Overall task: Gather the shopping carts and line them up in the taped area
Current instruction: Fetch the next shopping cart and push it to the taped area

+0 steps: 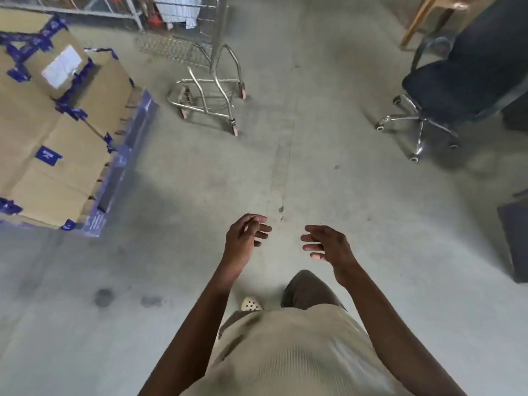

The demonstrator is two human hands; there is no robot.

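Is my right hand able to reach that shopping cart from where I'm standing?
Probably not yet. The right hand hangs empty over bare floor, well short of the shopping cart ahead. Nothing blocks the path: boxes sit to the left, the office chair to the right, so walking forward should do.

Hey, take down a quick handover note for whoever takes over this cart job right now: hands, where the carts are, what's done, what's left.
Left hand: open, holding nothing.
Right hand: open, holding nothing. The hands are apart, in front of the body.
Shopping cart: one in view, standing ahead on the concrete floor, touched by neither hand. Cardboard boxes are to its left and an office chair is to its right.
Done: nothing that shows; no taped area is in view.
Left: walk up to the cart, take hold of it, find the taped area and line the carts up there.
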